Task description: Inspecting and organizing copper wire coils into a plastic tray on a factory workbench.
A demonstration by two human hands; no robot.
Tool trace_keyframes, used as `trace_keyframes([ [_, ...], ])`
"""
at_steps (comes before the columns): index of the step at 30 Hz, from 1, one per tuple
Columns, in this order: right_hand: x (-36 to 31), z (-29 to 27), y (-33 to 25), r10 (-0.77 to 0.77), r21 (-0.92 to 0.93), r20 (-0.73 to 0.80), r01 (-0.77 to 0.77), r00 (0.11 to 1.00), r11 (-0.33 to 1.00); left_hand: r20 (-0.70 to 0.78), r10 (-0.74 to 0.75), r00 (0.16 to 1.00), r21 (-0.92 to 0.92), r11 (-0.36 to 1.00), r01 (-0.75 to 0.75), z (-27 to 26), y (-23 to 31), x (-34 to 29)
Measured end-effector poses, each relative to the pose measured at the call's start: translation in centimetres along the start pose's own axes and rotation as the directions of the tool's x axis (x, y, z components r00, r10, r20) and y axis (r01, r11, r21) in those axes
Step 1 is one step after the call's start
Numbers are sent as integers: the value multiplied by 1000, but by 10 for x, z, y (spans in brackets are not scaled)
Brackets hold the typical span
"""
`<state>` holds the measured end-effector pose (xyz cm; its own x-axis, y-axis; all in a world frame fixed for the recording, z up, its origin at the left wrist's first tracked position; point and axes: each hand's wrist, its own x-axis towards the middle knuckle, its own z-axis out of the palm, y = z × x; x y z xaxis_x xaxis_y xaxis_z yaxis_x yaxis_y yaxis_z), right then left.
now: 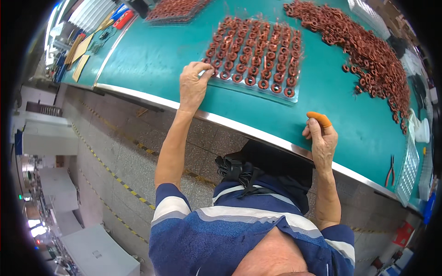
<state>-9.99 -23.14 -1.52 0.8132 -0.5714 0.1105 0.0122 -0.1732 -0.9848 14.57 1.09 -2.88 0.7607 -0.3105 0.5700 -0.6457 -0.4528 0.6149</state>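
My left hand (193, 85) is at the near left corner of a clear plastic tray (258, 93). Its thumb and fingers close in a pinch on a small copper-wire ring coil (213, 72) in that corner. Rows of similar reddish-brown coils (250, 81) fill the tray, many with wire ends sticking up. Farther right, near the table's front edge, my right hand (322, 138) hovers with its fingers curled and the thumb against the index finger. An orange finger cot (319, 119) covers that index finger. Whatever the right fingers may hold is hidden.
A large heap of loose coils (368, 55) spreads over the green table (152, 60) at right. Another filled tray (177, 10) stands at the back. Pliers (390, 171) and a white perforated tray (408, 172) lie at the right end; tools and boards (80, 66) are far left.
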Motion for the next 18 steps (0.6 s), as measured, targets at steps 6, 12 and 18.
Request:
trace_keyframes([
  [6, 1, 1, -10, 7, -23, 140, -4, 990, 1000, 45, -62, 997, 69, 996, 59, -18, -4, -4],
  [12, 62, -72, -12, -507, -705, 92, 416, 857, 575, 32, -84, 996, 21, 996, 83, -5, -1, -6],
  [18, 136, -156, 33, -475, -934, 283, 351, 833, 60, 32, -67, 997, 54, 996, 65, -3, -7, -8],
])
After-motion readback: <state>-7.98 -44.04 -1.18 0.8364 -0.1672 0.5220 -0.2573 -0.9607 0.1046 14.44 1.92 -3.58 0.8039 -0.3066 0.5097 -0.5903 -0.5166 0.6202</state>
